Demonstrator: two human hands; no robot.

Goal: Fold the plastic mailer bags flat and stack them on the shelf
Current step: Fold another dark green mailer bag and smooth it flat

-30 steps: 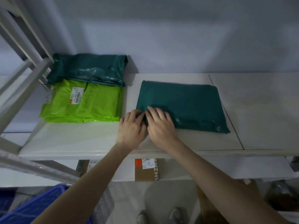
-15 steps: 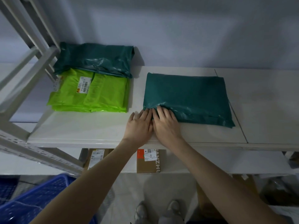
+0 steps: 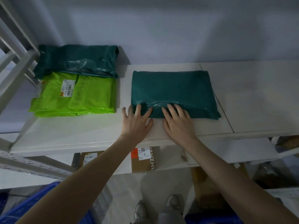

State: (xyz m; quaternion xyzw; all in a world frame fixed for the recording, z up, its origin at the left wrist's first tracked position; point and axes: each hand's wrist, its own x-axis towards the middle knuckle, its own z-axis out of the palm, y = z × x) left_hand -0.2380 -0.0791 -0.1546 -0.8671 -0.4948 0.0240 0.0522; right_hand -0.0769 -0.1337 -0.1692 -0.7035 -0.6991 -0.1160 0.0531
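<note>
Fingers point(image 3: 138, 110) of the left hand point(image 3: 135, 124) are spread wide and straight, their tips pressing on the near-left corner of the dark green mailer bag point(image 3: 174, 92), while the right hand point(image 3: 178, 122) lies flat with its fingers straight and close together over the bag's near edge. Half a second ago the two hands sat side by side, touching, at that corner; now they have drawn apart, the left one fanned out toward the bag's left edge and the right one moved along the near edge toward the middle. Both palms rest on the white shelf point(image 3: 80, 135) just in front of the bag. The bag lies flat and folded on the shelf, roughly at its middle, in the same spot as before. To the left, well apart from it, lies a stack of lime green mailer bags point(image 3: 90, 97) with a white label point(image 3: 67, 88) on top, and behind that, against the wall point(image 3: 161, 29), a crumpled dark green bag point(image 3: 77, 60) overlaps the stack's far edge. Below the shelf a cardboard box point(image 3: 145, 160) shows, with a blue crate point(image 3: 32, 207) lower left.
</note>
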